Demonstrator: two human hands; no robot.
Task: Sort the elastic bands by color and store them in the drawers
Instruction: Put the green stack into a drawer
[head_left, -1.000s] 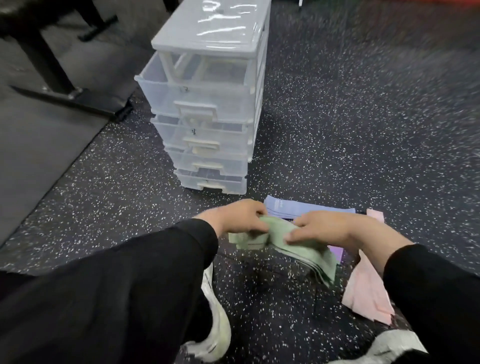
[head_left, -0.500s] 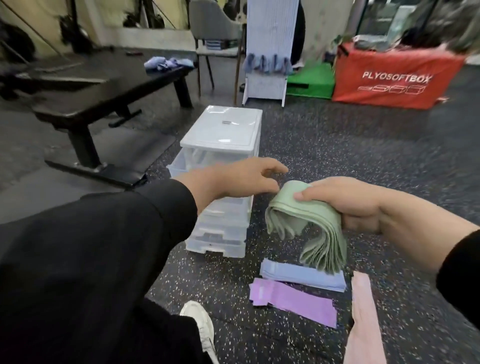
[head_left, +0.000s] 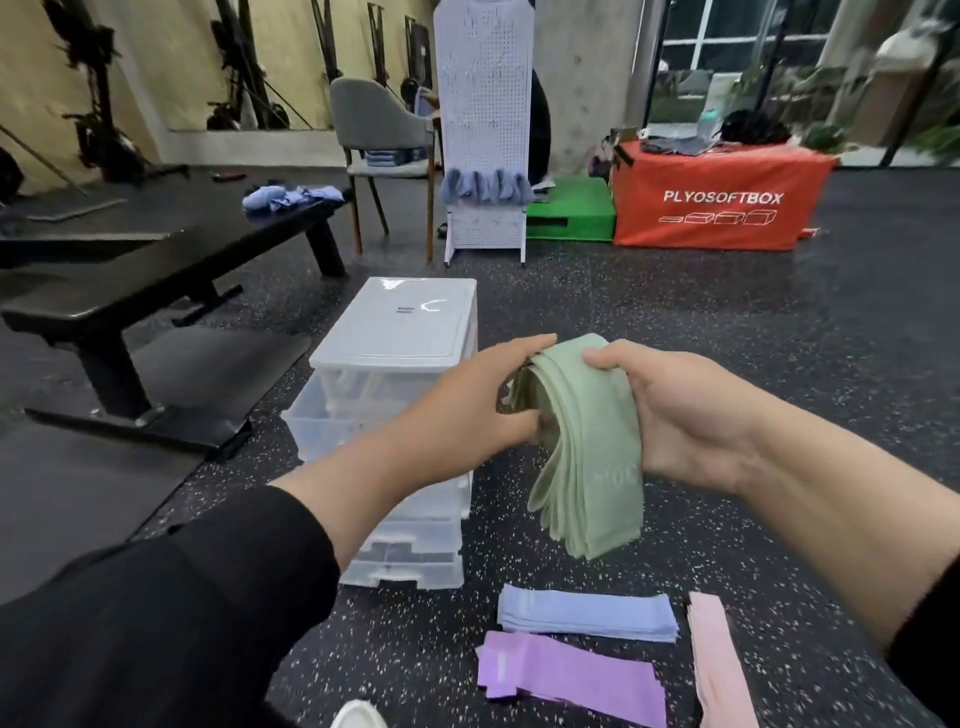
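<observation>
We hold the green band stack (head_left: 584, 441) folded over our right hand (head_left: 691, 415), thumb clamped on top; left hand (head_left: 483, 410) pinches its left edge. It hangs above the floor, just right of the clear drawer unit (head_left: 400, 332). Blue bands (head_left: 587, 616), purple bands (head_left: 566, 675), pink bands (head_left: 719, 665) lie below. Red box (head_left: 722, 200) reads "PLYOSOFTBOX".

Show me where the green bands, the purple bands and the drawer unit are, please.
green bands (head_left: 587, 441): head view, on the folded stack's draped front face.
purple bands (head_left: 571, 680): head view, middle of the top band lying on the floor.
drawer unit (head_left: 405, 322): head view, on its flat top panel.
</observation>
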